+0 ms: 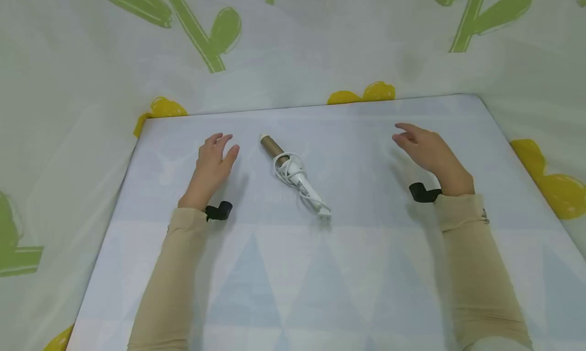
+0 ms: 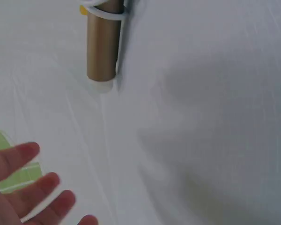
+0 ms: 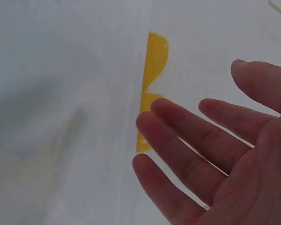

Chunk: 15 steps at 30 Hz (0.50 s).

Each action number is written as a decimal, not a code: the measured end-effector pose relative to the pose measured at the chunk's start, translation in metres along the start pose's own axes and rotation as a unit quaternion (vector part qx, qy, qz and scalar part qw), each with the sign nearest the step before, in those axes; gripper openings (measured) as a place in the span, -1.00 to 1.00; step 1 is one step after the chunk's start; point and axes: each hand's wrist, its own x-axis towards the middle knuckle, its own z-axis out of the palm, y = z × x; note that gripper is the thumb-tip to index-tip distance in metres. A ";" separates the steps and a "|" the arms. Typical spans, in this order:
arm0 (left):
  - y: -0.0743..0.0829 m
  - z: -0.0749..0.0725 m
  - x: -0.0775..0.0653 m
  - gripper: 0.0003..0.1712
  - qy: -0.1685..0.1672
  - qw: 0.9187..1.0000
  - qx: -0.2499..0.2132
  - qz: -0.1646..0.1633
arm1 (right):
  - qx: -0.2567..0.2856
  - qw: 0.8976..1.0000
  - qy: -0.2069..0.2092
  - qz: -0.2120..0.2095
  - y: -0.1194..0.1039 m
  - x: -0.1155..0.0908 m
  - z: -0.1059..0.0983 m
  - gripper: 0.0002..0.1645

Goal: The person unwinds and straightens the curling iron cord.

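Observation:
A curling iron (image 1: 299, 179) lies slantwise on the table, its white handle toward the near side and its gold barrel (image 2: 102, 47) pointing to the far left. Its white cord (image 1: 285, 170) is wound around the handle and the barrel's base. To the left of the barrel, the left hand (image 1: 212, 163) hovers with fingers loosely spread, touching nothing. Farther off on the right, the right hand (image 1: 428, 150) is held above the table, its fingers relaxed and holding nothing; the right wrist view shows its fingers (image 3: 196, 140) extended.
The table (image 1: 357, 269) has a pale cover with light blue triangles. Behind and beside it hangs a white cloth (image 1: 293, 51) with green leaves and yellow flowers. A black wrist strap mount (image 1: 218, 211) sits on the left wrist, another mount (image 1: 423, 193) on the right.

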 end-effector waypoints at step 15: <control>0.029 0.037 -0.017 -0.37 -0.066 0.985 -0.130 -0.090 | 0.219 0.970 -0.074 -0.070 -0.031 0.015 0.084 -0.41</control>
